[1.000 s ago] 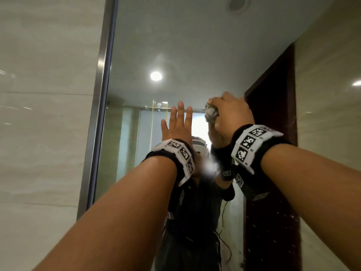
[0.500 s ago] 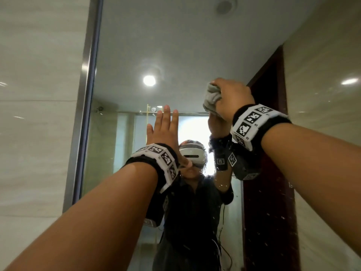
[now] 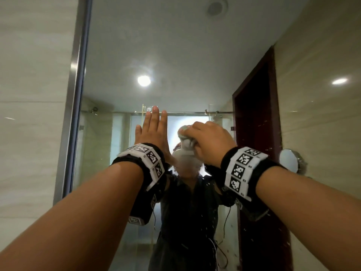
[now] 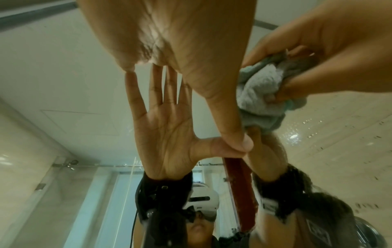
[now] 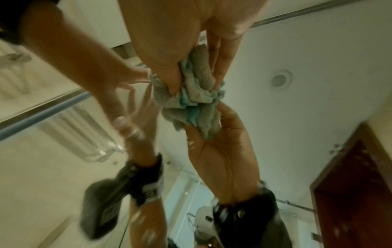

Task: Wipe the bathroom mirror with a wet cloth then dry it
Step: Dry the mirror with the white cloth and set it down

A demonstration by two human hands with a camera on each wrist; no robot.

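Observation:
The bathroom mirror (image 3: 175, 45) fills the wall ahead, framed by a steel strip on its left. My left hand (image 3: 151, 130) lies flat against the glass with fingers straight and together; the left wrist view shows my left hand (image 4: 169, 42) meeting its own reflection. My right hand (image 3: 209, 143) grips a bunched grey and teal cloth (image 3: 186, 141) and presses it to the mirror just right of the left hand. In the right wrist view the cloth (image 5: 197, 87) is squeezed between thumb and fingers of my right hand (image 5: 191, 42). Water droplets speckle the glass on the right.
Beige tiled wall (image 3: 33, 94) borders the mirror's steel frame (image 3: 76, 94) on the left. A round shaving mirror (image 3: 291, 160) shows at the right. Reflected in the glass are a dark red door, a shower screen and a ceiling light.
My right hand has swept the cloth down and to the left, closer to the left hand. The left hand stays flat on the glass.

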